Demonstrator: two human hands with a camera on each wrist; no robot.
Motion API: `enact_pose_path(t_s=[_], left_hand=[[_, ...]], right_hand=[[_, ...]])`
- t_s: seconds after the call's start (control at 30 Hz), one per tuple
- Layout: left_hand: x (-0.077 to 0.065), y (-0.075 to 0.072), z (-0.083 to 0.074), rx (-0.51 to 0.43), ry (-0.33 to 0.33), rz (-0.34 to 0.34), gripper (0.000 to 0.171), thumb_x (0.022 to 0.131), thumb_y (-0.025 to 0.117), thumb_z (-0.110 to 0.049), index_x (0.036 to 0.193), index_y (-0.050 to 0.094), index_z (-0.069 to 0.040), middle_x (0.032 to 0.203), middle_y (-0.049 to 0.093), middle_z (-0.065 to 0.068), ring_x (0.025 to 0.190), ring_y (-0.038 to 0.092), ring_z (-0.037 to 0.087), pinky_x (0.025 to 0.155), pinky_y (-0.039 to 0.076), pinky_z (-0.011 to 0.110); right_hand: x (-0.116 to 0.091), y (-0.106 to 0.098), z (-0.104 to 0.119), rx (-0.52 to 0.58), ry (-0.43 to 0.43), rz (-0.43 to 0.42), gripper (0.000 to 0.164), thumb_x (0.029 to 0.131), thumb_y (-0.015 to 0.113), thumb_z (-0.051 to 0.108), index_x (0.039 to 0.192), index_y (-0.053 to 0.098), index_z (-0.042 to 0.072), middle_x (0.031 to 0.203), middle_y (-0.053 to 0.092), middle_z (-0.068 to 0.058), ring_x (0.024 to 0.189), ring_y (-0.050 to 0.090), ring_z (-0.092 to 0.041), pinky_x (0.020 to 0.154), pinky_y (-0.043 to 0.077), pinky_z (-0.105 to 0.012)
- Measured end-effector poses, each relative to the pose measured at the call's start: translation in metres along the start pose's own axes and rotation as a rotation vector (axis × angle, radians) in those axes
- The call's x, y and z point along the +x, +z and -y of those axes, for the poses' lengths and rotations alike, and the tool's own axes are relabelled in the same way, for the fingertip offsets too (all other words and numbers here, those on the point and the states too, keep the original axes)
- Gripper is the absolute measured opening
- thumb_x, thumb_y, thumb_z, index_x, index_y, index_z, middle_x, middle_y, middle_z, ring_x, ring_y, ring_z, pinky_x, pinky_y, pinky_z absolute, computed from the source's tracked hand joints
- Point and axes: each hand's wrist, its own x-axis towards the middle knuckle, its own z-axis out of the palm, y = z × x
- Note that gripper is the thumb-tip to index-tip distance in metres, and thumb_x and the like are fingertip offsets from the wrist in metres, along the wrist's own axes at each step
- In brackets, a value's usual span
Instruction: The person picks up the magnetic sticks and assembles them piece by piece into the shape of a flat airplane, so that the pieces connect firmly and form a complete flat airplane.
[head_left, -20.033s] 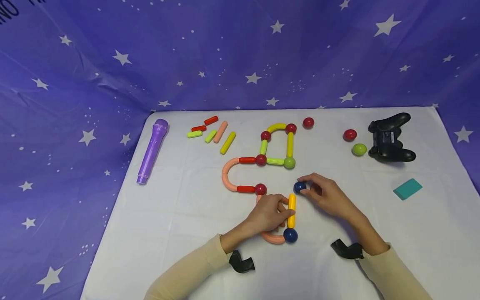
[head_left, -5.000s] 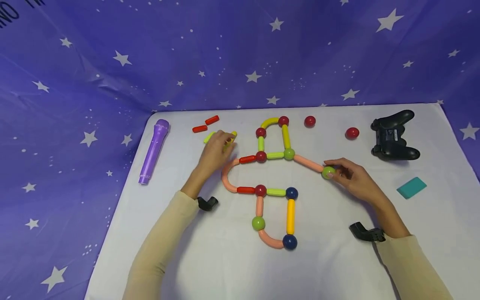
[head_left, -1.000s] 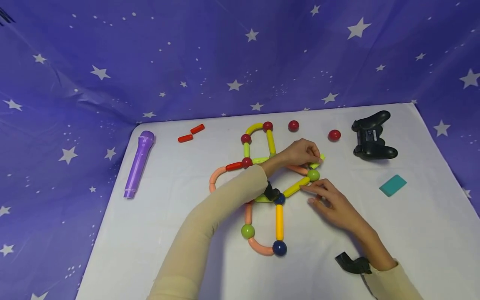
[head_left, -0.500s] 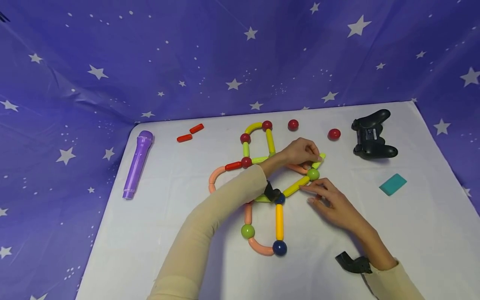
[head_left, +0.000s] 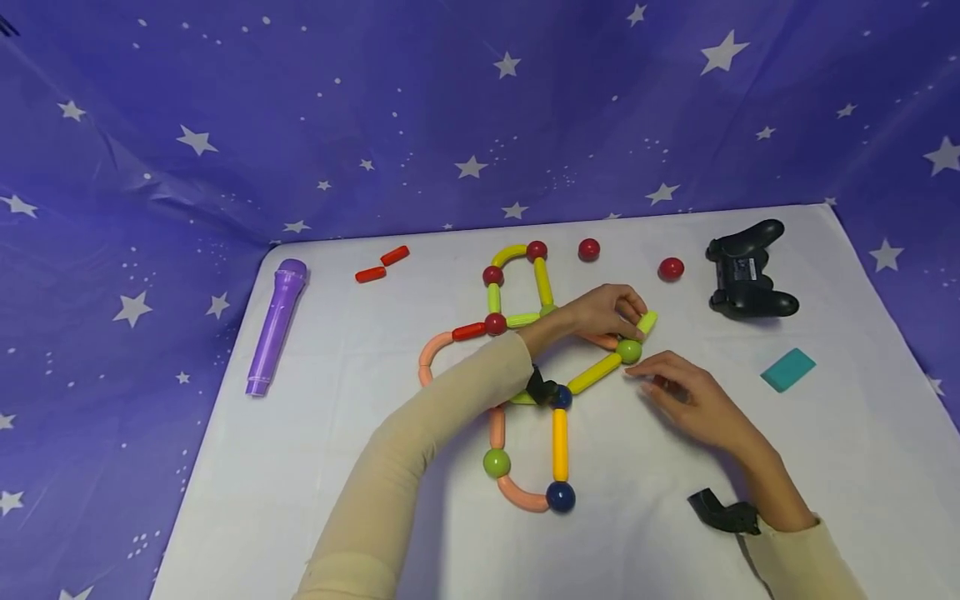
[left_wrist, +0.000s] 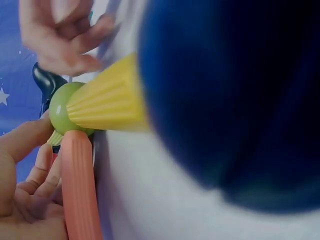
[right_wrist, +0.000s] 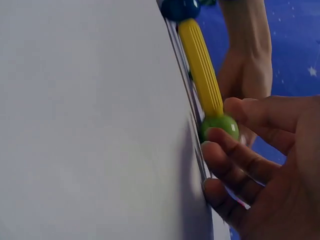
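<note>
My left hand [head_left: 606,312] reaches over the figure of joined toy rods and balls, thumb and finger pinching a short lime rod [head_left: 648,322]. The rod's lower end meets a green ball [head_left: 629,351]. A yellow rod [head_left: 595,374] joins this ball to a blue ball [head_left: 562,397], partly covered by the black wrist mount. From the same green ball runs a salmon rod [left_wrist: 80,185], large in the left wrist view. My right hand [head_left: 693,400] hovers just right of the ball, fingers loosely bent and holding nothing. The left sleeve hides the figure's middle.
Two red rods [head_left: 382,264] lie at the back left near a purple toy microphone [head_left: 277,325]. Loose red balls [head_left: 589,249] sit at the back. At right are a black game controller [head_left: 750,271] and a teal block [head_left: 788,370].
Over the earlier frames, the yellow rod came between the green and blue balls, and my left hand brought the lime rod over. In the last half second my right hand drew back from the yellow rod.
</note>
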Motion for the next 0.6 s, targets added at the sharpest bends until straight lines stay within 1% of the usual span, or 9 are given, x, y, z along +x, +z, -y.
enact_pose_path(t_s=[0.07, 0.1, 0.2, 0.27, 0.37, 0.43, 0.47, 0.53, 0.6], left_hand=[[0.000, 0.001, 0.000, 0.016, 0.017, 0.001, 0.036, 0.086, 0.076, -0.018, 0.116, 0.061, -0.009, 0.107, 0.069, 0.002, 0.096, 0.060, 0.007, 0.088, 0.039, 0.011], [0.000, 0.002, 0.000, 0.019, 0.024, 0.004, 0.035, 0.086, 0.076, -0.018, 0.116, 0.061, -0.009, 0.107, 0.069, 0.001, 0.096, 0.060, 0.007, 0.087, 0.040, 0.011], [-0.002, 0.003, -0.001, 0.008, 0.032, 0.014, 0.033, 0.087, 0.074, -0.016, 0.116, 0.060, -0.009, 0.106, 0.067, 0.001, 0.092, 0.059, 0.009, 0.076, 0.046, 0.013], [-0.004, 0.004, 0.000, -0.005, 0.029, 0.020, 0.032, 0.088, 0.074, -0.015, 0.116, 0.060, -0.009, 0.106, 0.066, 0.002, 0.087, 0.058, 0.010, 0.067, 0.049, 0.016], [-0.007, 0.005, 0.000, -0.015, 0.019, 0.024, 0.031, 0.088, 0.073, -0.014, 0.116, 0.060, -0.010, 0.106, 0.065, 0.002, 0.079, 0.058, 0.010, 0.059, 0.050, 0.019], [-0.009, 0.005, 0.001, -0.025, 0.007, 0.028, 0.031, 0.088, 0.073, -0.014, 0.116, 0.060, -0.011, 0.105, 0.065, 0.001, 0.072, 0.057, 0.011, 0.055, 0.050, 0.020], [-0.010, 0.005, 0.002, -0.029, 0.005, 0.028, 0.031, 0.088, 0.073, -0.014, 0.116, 0.060, -0.011, 0.105, 0.065, 0.000, 0.070, 0.057, 0.011, 0.055, 0.050, 0.021], [-0.012, 0.005, 0.002, -0.036, 0.004, 0.026, 0.031, 0.088, 0.073, -0.014, 0.115, 0.060, -0.011, 0.104, 0.066, 0.000, 0.067, 0.056, 0.012, 0.054, 0.050, 0.021], [-0.013, 0.006, 0.002, -0.038, 0.010, 0.024, 0.030, 0.088, 0.073, -0.014, 0.115, 0.060, -0.011, 0.104, 0.066, 0.000, 0.066, 0.056, 0.012, 0.055, 0.050, 0.021]], right_hand=[[0.004, -0.009, -0.004, -0.036, 0.009, -0.055, 0.026, 0.091, 0.063, -0.004, 0.112, 0.070, 0.009, 0.105, 0.065, -0.001, 0.083, 0.051, -0.003, 0.074, 0.041, -0.010], [0.006, -0.015, -0.006, -0.058, 0.015, -0.081, 0.025, 0.091, 0.063, -0.004, 0.111, 0.070, 0.008, 0.103, 0.065, -0.003, 0.080, 0.050, -0.002, 0.071, 0.041, -0.011], [0.019, -0.031, -0.013, -0.146, 0.044, -0.158, 0.022, 0.092, 0.062, -0.002, 0.110, 0.070, 0.006, 0.098, 0.064, -0.006, 0.076, 0.047, 0.000, 0.067, 0.040, -0.011], [0.031, -0.041, -0.018, -0.197, 0.071, -0.201, 0.020, 0.092, 0.062, 0.000, 0.110, 0.071, 0.005, 0.099, 0.063, -0.008, 0.076, 0.046, 0.002, 0.066, 0.038, -0.010], [0.052, -0.053, -0.025, -0.232, 0.108, -0.246, 0.021, 0.093, 0.061, 0.004, 0.112, 0.070, 0.005, 0.104, 0.060, -0.014, 0.077, 0.045, -0.003, 0.067, 0.035, -0.012], [0.065, -0.058, -0.029, -0.242, 0.128, -0.254, 0.023, 0.094, 0.060, 0.006, 0.116, 0.068, 0.004, 0.112, 0.056, -0.018, 0.079, 0.048, -0.010, 0.068, 0.035, -0.015], [0.071, -0.060, -0.031, -0.241, 0.139, -0.245, 0.026, 0.095, 0.059, 0.006, 0.120, 0.066, 0.004, 0.117, 0.053, -0.020, 0.081, 0.050, -0.015, 0.070, 0.036, -0.018], [0.083, -0.062, -0.034, -0.242, 0.157, -0.209, 0.032, 0.096, 0.057, 0.006, 0.127, 0.062, 0.004, 0.128, 0.046, -0.025, 0.085, 0.055, -0.026, 0.074, 0.041, -0.026], [0.091, -0.064, -0.036, -0.243, 0.191, -0.148, 0.037, 0.097, 0.054, 0.007, 0.135, 0.056, 0.005, 0.138, 0.037, -0.030, 0.090, 0.058, -0.037, 0.079, 0.046, -0.038]])
